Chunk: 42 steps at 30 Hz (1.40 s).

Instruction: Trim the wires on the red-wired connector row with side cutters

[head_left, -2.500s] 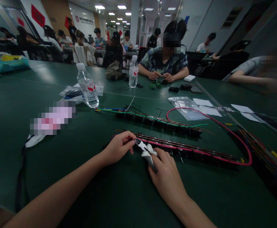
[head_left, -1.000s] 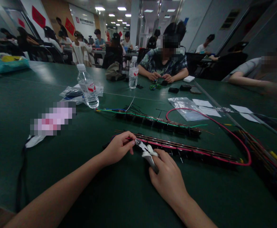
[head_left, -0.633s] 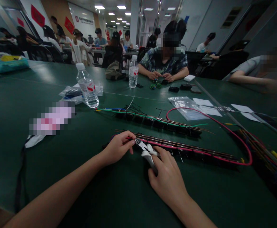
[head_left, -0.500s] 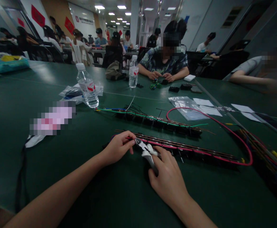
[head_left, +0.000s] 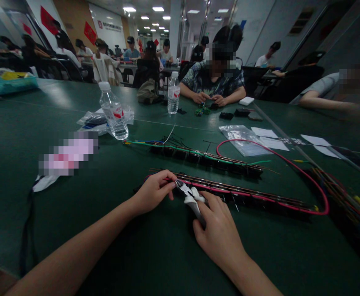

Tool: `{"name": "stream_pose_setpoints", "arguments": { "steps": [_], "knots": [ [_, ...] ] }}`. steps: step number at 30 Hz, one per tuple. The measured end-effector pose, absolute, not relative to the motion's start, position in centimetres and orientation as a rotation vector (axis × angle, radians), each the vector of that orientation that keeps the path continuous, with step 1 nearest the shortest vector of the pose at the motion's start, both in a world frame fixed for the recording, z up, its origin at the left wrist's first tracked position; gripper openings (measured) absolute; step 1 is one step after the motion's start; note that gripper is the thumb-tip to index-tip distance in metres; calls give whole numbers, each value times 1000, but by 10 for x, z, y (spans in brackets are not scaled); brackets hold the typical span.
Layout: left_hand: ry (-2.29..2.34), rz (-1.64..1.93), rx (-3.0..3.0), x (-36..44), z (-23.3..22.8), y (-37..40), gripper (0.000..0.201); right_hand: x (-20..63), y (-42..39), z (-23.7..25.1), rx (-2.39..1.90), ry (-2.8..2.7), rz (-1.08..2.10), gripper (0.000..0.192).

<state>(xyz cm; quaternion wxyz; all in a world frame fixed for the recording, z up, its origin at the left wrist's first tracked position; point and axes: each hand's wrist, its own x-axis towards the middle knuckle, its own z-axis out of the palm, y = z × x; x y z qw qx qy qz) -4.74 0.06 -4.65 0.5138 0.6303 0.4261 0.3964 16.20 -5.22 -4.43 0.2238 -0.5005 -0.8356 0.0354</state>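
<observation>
A pair of cutting pliers (head_left: 191, 200) with white-and-grey handles sits in the right hand (head_left: 220, 224), whose fingers are curled closed around those handles, and the tool's dark nose points at the tips of the left hand (head_left: 153, 192). The left thumb and forefinger are drawn nearly together right by that nose; I can't make out what, if anything, is pinched between them. Both hands are over the near side of the closer wire bundle (head_left: 248, 196), toward its left end, and a red cable (head_left: 241, 140) runs along it and loops back from the right end. Just beyond lies a second wire bundle (head_left: 204, 157) with a green wire along it, and a third wire bundle (head_left: 337, 193) sits at the right. All this rests on the dark green worktop (head_left: 137, 255). A clear plastic bag (head_left: 244, 142) lies past the second bundle, near some white paper sheets (head_left: 264, 132). One water bottle (head_left: 116, 113) stands left of the bundles, another water bottle (head_left: 174, 95) farther back. Across from us, a co-worker (head_left: 213, 80) in a patterned shirt bends over small parts.
</observation>
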Motion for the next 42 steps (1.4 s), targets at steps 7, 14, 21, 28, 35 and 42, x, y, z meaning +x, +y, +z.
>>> {"name": "stream_pose_setpoints", "arguments": {
  "steps": [7, 14, 21, 28, 35, 42],
  "knots": [
    [1023, 951, 1530, -48, -48, 1, 5, 162, -52, -45, -1371, -2303, 114, 35],
    [1021, 950, 1540, -48, -47, 1, 5, 163, -50, -50, -1385, -2335, 95, 34],
    [1019, 942, 1551, -48, -47, 0, 5, 162, -49, -53, -1387, -2358, 41, 32],
    [1022, 945, 1540, -48, -49, 1, 6, 161, -46, -54, -1407, -2360, 10, 24],
    [1027, 943, 1534, -48, -48, 0, 7, 161, -44, -53, -1425, -2339, 23, 18],
    [1017, 950, 1542, -49, -48, 0, 6, 161, -43, -53, -1433, -2327, 51, 16]
  ]
}}
